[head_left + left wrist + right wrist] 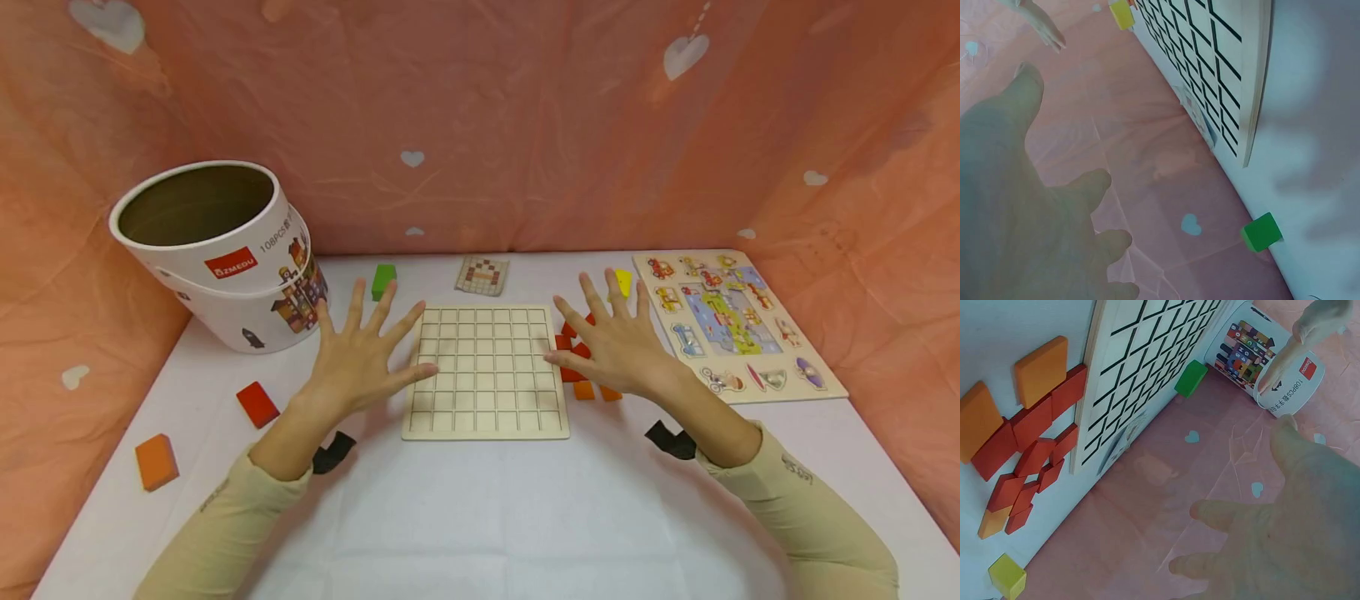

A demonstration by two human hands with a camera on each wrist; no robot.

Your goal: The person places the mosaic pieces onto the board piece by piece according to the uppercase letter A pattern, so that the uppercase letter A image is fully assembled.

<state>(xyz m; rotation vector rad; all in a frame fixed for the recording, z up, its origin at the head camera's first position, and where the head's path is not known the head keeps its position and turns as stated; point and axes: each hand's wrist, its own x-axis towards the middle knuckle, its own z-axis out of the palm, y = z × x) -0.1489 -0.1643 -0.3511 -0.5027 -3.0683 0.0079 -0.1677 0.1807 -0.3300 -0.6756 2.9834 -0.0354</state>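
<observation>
Both hands are held up above the table with fingers spread and nothing in them. My left hand hovers by the left edge of a pale wooden grid board, its thumb over the edge in the head view. Over the board's right edge is my right hand, in front of a group of red tiles and orange tiles. In the right wrist view these flat red tiles and orange tiles lie beside the board. A small card with a square-pattern picture lies behind the board.
A white bucket stands at the back left. Green, red and orange blocks lie on the left side; a yellow block is at the back right. A wooden vehicle puzzle lies far right. Pink cloth hangs behind.
</observation>
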